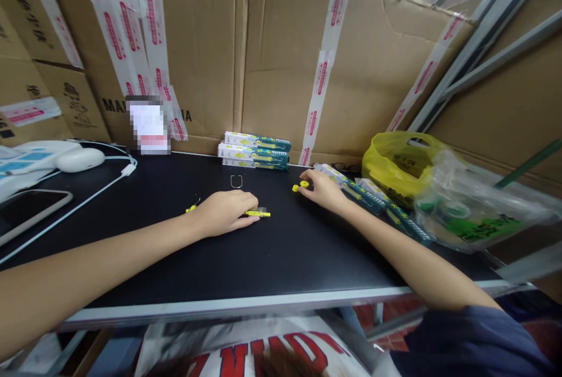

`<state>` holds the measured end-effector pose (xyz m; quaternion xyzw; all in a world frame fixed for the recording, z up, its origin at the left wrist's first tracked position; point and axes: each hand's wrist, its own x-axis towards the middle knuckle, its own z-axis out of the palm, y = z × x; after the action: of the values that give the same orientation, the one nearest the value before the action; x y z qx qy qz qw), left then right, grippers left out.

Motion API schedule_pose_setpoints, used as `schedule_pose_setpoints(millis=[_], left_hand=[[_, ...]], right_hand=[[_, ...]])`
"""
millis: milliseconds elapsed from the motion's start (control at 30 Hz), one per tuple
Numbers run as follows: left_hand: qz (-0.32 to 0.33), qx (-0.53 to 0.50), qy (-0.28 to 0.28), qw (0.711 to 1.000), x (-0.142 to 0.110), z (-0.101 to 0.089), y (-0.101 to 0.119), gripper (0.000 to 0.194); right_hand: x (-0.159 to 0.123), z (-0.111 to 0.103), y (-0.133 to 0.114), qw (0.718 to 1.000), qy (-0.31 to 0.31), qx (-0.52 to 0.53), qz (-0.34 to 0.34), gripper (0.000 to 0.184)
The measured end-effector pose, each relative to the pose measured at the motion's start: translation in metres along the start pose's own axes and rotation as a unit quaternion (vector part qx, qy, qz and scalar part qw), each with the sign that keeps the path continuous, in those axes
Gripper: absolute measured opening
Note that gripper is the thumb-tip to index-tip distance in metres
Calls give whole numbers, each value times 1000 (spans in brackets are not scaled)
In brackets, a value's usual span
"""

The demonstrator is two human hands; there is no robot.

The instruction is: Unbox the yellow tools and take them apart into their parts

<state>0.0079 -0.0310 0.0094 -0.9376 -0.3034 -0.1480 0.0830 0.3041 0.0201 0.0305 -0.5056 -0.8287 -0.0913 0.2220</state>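
Observation:
My left hand [230, 213] lies low over the black tabletop, its fingers closed on a thin yellow plastic piece [259, 213] that sticks out to the right. Farther right, my right hand [322, 189] pinches small round yellow parts [301, 187] between thumb and fingertips. A bent U-shaped metal wire [236, 181] rests behind my left hand. Another small yellow piece [191, 208] with a thin hook-like wire shows just behind my left wrist, partly hidden. Beside my right hand lie slim green and white printed boxes [360, 194].
More slim boxes [254, 151] are stacked against the cardboard wall [281, 61]. A yellow plastic bag [390, 160] and a clear bag [478, 219] sit at the right. A phone [30, 210], a white cable [65, 213] and a power strip [26, 160] occupy the left.

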Motion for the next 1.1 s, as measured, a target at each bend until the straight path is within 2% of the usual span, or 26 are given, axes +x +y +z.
schedule_pose_setpoints(millis=[100,200,300,400,533,767,1100], left_hand=[[1,-1,1,1000,0,1,0,23],[4,-4,2,1000,0,0,0,22],[5,-8,8,1000,-1,0,0,22],[12,-13,17,1000,-1,1,0,24],[14,-13,16,1000,-1,3,-1,25],[13,-3,4,1000,0,1,0,24],[6,3,10,1000,0,1,1,25]], right_hand=[[-4,-9,-18,997,45,10,-61,20],[-12,-14,-44,983,-1,114,-147,16],[-21,-10,-65,964,-54,184,-186,22],[-26,-1,-76,958,-73,209,-184,24],[-26,8,-78,954,-75,230,-176,19],[-26,8,-77,954,-64,246,-161,12],[-25,9,-71,949,-68,265,-156,16]])
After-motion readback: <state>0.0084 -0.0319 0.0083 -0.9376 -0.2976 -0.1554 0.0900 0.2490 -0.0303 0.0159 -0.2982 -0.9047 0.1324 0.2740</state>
